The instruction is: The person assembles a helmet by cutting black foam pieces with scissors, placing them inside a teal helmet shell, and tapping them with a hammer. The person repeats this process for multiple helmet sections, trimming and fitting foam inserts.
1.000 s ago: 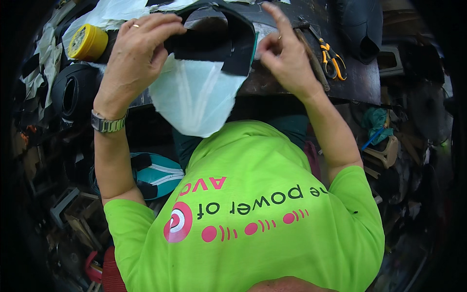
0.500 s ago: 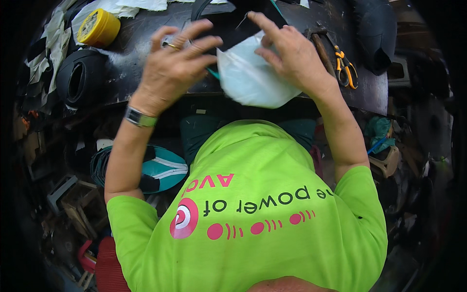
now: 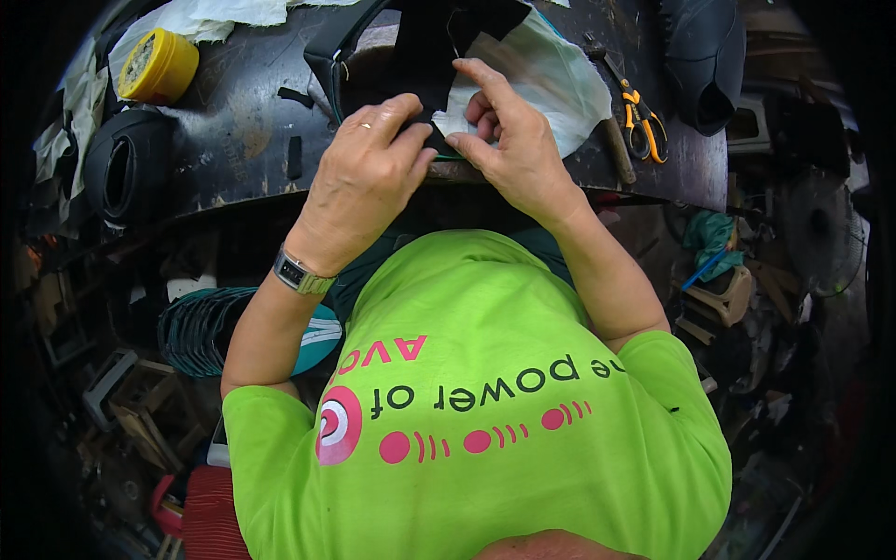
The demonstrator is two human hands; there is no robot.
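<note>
A black fabric piece with teal edging (image 3: 425, 70) lies at the table's front edge, one edge standing up in a curve on its left. Over its right part spreads a thin white sheet (image 3: 560, 93), its narrow corner reaching between my hands. My left hand (image 3: 369, 177) has its fingers drawn together at the near edge of the black piece; the fingertips partly hide what they grip. The thumb of my right hand (image 3: 518, 145) rests by the sheet's corner. Its index finger reaches forward and the others curl in. Just beyond that fingertip a thin pale thread (image 3: 451, 33) shows.
Right of the sheet lie orange-handled pliers (image 3: 639, 121) and a wooden-handled tool (image 3: 616, 149). A yellow tub (image 3: 159, 65) and a rolled black piece (image 3: 126, 168) are at the left. A black boot-like piece (image 3: 705, 65) stands at the far right. Teal pieces (image 3: 201, 327) are stacked below.
The white sheet has gone from hanging at the table edge to lying over the black piece. My left hand has come down and inward, its spread fingers now drawn together.
</note>
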